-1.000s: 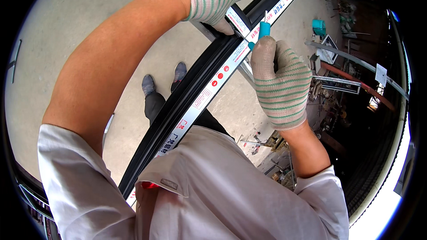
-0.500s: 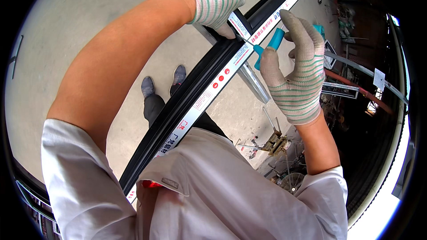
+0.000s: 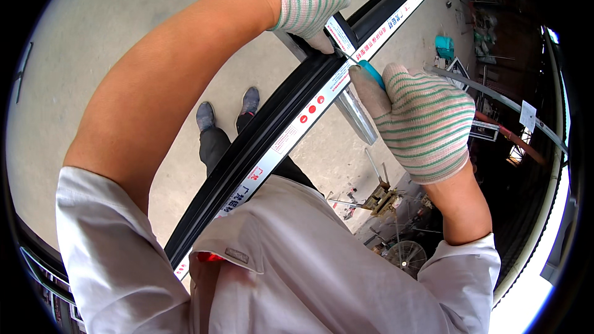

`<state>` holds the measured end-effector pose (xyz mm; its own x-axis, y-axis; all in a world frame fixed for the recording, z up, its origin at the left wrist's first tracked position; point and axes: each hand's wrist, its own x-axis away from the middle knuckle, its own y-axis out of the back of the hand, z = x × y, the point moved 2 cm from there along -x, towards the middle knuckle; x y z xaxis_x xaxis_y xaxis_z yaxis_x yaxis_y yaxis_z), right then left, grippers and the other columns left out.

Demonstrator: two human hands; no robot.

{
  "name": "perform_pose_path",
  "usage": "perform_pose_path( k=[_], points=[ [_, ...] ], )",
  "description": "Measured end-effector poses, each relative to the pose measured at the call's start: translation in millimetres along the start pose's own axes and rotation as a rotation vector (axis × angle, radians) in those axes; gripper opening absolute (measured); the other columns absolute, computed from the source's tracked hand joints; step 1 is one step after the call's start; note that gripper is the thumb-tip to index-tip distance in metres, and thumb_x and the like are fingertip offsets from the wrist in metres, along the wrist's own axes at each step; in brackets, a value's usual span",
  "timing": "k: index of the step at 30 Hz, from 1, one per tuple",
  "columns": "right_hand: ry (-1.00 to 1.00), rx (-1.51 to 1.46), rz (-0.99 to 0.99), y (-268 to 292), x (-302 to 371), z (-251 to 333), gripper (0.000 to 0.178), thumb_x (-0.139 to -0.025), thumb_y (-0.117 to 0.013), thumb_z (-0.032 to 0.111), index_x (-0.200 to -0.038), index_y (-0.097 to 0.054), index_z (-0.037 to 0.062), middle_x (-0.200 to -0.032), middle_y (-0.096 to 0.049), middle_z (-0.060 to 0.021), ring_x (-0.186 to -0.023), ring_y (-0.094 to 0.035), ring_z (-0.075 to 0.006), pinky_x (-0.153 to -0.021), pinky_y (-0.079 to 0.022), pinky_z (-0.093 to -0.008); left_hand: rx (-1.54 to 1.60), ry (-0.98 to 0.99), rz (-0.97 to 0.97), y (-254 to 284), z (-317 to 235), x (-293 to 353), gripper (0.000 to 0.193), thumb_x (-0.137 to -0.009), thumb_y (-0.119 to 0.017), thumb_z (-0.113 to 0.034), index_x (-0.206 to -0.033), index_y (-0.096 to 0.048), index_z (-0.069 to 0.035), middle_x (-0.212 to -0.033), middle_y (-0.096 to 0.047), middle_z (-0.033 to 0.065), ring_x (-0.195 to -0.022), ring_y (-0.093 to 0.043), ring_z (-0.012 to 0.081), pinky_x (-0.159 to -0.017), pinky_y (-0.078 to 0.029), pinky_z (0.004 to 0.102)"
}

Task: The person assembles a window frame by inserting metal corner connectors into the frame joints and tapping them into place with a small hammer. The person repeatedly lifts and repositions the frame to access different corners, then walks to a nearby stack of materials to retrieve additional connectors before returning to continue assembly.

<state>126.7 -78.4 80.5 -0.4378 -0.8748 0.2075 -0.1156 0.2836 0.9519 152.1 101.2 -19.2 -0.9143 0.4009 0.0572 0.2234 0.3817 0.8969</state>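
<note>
A black window frame [image 3: 281,114] with printed white film slants across in front of me. My left hand [image 3: 309,0], in a striped knit glove, is closed at the joint of a crossbar [image 3: 342,29]. Its thumb presses near the inner corner; what its fingers hold is hidden. My right hand [image 3: 424,117], gloved alike, is wrapped round the teal handle of a T-handle hex key [image 3: 371,74], thumb along it. The key's thin shaft points into the joint beside my left thumb. The tip is too small to make out.
Below the frame is a concrete floor [image 3: 124,43] with my shoes [image 3: 206,116] on it. A metal bar [image 3: 359,114] lies behind the frame. To the right are a brass-coloured metal device [image 3: 380,198], a teal container [image 3: 444,46] and a long metal rail [image 3: 495,93].
My right hand has gone from loosely spread fingers to wrapping the hex key's handle, turning palm down. The handle has rotated. My left hand stays at the joint.
</note>
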Motion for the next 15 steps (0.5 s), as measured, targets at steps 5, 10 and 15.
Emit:
perform_pose_path(
  k=[5,10,15],
  points=[
    [-0.748,-0.971,0.24,-19,4,4,0.07,-0.104,-0.05,0.061,-0.078,-0.072,-0.0002,-0.061,-0.067,-0.0119,-0.05,-0.063,-0.0153,-0.046,-0.047,-0.0305,0.023,-0.012,0.033,0,3,-2,0.051,-0.069,-0.081,-0.054,-0.084,-0.081,-0.006,-0.077,-0.074,0.0175,-0.075,-0.073,0.038,-0.07,-0.059,0.0449],
    [-1.052,-1.54,0.164,-30,16,24,0.079,-0.102,-0.044,0.07,-0.094,-0.071,-0.0037,-0.066,-0.069,-0.0137,-0.051,-0.064,-0.0164,-0.047,-0.051,-0.027,0.01,-0.001,0.001,-2,3,-1,0.05,-0.068,-0.081,-0.054,-0.081,-0.08,-0.006,-0.076,-0.074,0.0177,-0.075,-0.073,0.038,-0.07,-0.059,0.0447],
    [-0.772,-1.04,0.003,-25,18,7,0.05,-0.105,-0.057,0.045,-0.112,-0.068,-0.004,-0.08,-0.069,-0.0121,-0.065,-0.069,-0.0164,-0.06,-0.058,-0.0301,0.002,-0.022,-0.029,-2,3,0,0.05,-0.068,-0.081,-0.054,-0.081,-0.081,-0.006,-0.077,-0.074,0.0178,-0.075,-0.073,0.0382,-0.07,-0.059,0.045]
  ],
)
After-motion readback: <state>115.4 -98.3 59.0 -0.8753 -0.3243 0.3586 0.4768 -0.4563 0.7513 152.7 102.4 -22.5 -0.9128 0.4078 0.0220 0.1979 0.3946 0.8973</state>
